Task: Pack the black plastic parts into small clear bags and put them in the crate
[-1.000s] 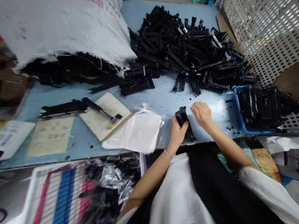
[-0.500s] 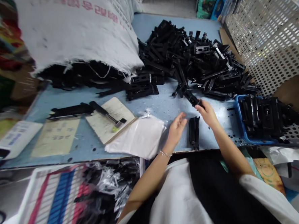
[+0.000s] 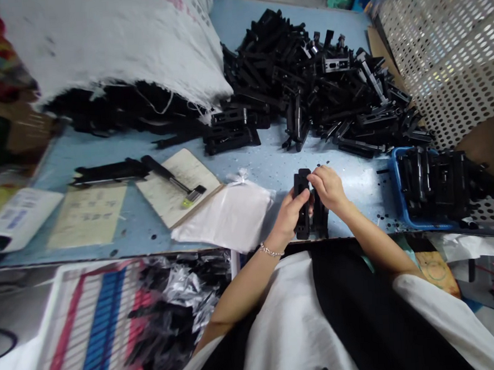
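My left hand (image 3: 292, 211) is closed around a long black slotted part (image 3: 301, 179), its thumb lying across the front. The part stands nearly upright in view, close to the table's front edge. At its upper right side, my right hand (image 3: 329, 190) has its fingers curled in, with thumb and fingertips pinching at the part's edge; the exact contact is partly hidden. Just right of the held part, a second black part (image 3: 321, 220) lies on the blue table (image 3: 245, 163), partly covered by my hands.
A big heap of black parts (image 3: 290, 70) covers the back. Left of it lies a white woven sack (image 3: 116, 42). A blue basket (image 3: 396, 192) of black parts stands right, by a perforated panel (image 3: 449, 77). White plastic bags (image 3: 228, 217), a notebook (image 3: 177, 211) and a brush (image 3: 169, 178) lie left.
My right hand has brought a black part from the heap's front edge toward me. My left hand has closed on that part. The view has shifted slightly.
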### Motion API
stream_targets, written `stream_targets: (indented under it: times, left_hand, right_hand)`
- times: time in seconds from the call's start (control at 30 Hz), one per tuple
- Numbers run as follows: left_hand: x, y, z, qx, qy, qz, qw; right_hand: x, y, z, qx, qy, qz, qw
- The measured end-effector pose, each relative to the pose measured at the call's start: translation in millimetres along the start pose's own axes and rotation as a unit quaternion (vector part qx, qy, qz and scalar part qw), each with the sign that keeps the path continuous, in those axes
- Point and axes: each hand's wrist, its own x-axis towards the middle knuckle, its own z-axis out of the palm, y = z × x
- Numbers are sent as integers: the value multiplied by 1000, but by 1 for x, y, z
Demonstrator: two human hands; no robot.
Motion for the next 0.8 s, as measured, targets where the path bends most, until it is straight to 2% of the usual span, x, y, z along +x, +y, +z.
stream_targets:
  times: [0.07,0.1,0.2,0.27,0.33,0.4,0.47,0.53,0.6,0.67,0.73,0.8]
  left_hand:
    - [4,6,-8,-9,39,17,999]
    - [6,9,-11,-19,54,23,998]
    - [12,13,-21,-16,59,38,997]
    - [16,9,-26,13,78,58,995]
    - [21,1,-33,57,134,92,985]
    - [25,-12,-40,117,178,128,969]
    - [27,-27,-46,208,171,155,951]
    - [25,-43,-48,319,144,179,919]
    - [23,-56,-47,420,129,200,876]
    - [23,-61,-46,474,116,215,846]
    - [25,-56,-46,468,105,222,849]
    - [31,-40,-48,382,107,223,890]
  right_hand:
    - [-12,-13,2,36,-37,-9,999]
    - [-20,-20,3,33,-47,-41,997]
    - [-47,-40,7,-48,-31,-153,987]
    - [-56,-46,11,-100,-30,-180,978]
    - [-50,-45,14,-102,-74,-195,973]
    - [-28,-35,17,-70,-120,-185,973]
    - [10,-17,23,-40,-101,-99,989]
    - [57,6,33,-43,-21,57,997]
    - [104,30,45,-60,13,177,982]
    - [139,50,57,-49,1,256,965]
    - [151,59,64,16,-9,296,955]
    - [136,55,65,135,-1,307,942]
